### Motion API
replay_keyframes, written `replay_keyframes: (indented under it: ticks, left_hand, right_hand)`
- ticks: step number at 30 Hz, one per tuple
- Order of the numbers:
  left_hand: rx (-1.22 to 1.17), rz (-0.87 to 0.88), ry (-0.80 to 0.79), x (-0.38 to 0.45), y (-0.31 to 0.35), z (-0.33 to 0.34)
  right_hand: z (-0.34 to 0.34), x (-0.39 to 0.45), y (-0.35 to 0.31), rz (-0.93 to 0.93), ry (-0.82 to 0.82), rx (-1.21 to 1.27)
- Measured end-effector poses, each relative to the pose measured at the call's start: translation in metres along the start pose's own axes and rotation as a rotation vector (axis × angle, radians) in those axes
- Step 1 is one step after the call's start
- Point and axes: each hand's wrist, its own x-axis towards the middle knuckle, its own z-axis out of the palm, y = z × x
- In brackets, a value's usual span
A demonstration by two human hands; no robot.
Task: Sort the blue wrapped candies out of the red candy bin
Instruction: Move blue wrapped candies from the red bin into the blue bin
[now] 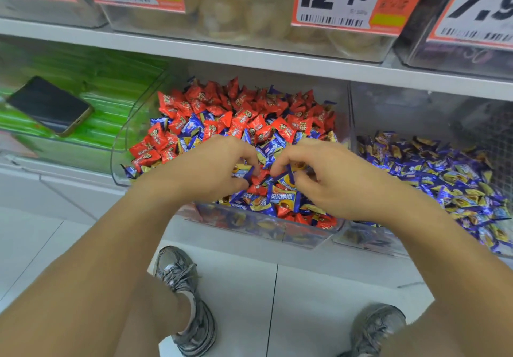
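Digging into the red candy bin (319,233) with both hands: left hand (211,168) has its fingers curled round a blue wrapped candy (242,172), right hand (324,173) pinches another, I think, hard to see. Blue ones sit mostly toward the bin's front edge. A phone (50,105) lies on the green bin (116,84).
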Motion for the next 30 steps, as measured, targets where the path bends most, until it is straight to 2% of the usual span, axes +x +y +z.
replay_keyframes:
  ticks: [8, 13, 18, 21, 25, 30]
  left_hand:
    - [-0.137, -0.017, 0.134, -0.007, -0.008, -0.011]
    - [-0.088, -0.018, -0.042, -0.011, -0.006, -0.008]
    - [0.193, -0.038, -0.157, 0.0, -0.002, -0.005]
    - [0.235, -0.046, -0.171, 0.009, 0.002, -0.004]
    - [0.147, -0.038, -0.129, 0.01, 0.001, -0.006]
    - [-0.082, 0.004, -0.017, -0.001, -0.008, -0.016]
  right_hand:
    - [0.016, 0.001, -0.003, -0.044, -0.044, -0.123]
    - [0.011, 0.002, -0.005, -0.025, -0.05, -0.156]
    - [0.002, 0.001, 0.004, 0.01, 0.088, -0.177]
    - [-0.004, 0.0, 0.009, 0.024, 0.149, -0.126]
    - [-0.005, 0.0, 0.006, 0.0, 0.119, -0.078]
    - [0.011, 0.01, -0.001, 0.013, 0.079, -0.091]
